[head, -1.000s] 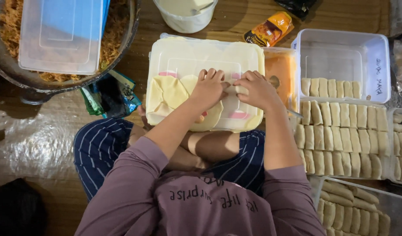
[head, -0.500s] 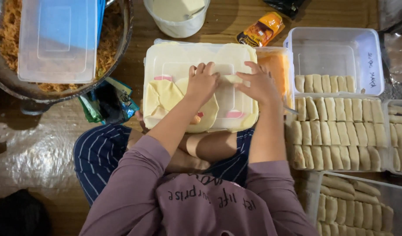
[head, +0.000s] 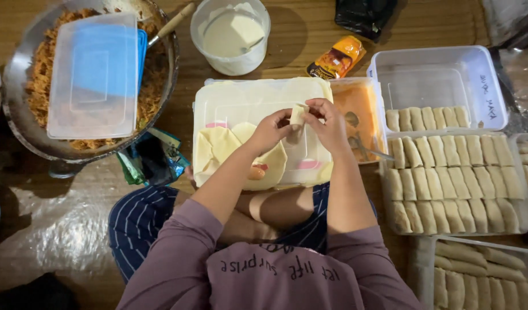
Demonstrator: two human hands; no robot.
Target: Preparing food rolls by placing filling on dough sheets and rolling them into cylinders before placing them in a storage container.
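Spring roll (head: 298,115), small and pale, sits pinched between both hands above the middle of an upturned translucent lid (head: 246,103) that serves as a work board: the left hand (head: 269,131) grips it from the nine o'clock side with curled fingers, the right hand (head: 330,123) closes thumb and fingertips on its three o'clock end, and it looks folded shut or nearly so, though the seam is hidden. Nearest the person, at six o'clock of the roll, lie striped trousers (head: 140,221) and crossed legs on the wooden floor. On the lid at seven o'clock a small stack of round wrapper sheets (head: 218,150) waits, so by my reading several rolls are still to be made. At four o'clock a long tray (head: 456,183) holds two full rows of finished rolls, with another tray (head: 487,275) of them at five o'clock, which suggests the work is well along. At three o'clock stands a tub of orange sauce (head: 355,106) with a spoon in it. Farther off at two o'clock a clear plastic box (head: 441,80) has only one row of rolls along its near side. At ten o'clock a big metal pan of shredded filling (head: 40,69) is partly covered by a clear lid. At twelve o'clock stands a bowl of white paste (head: 232,34), with an orange packet (head: 336,57) at one o'clock.
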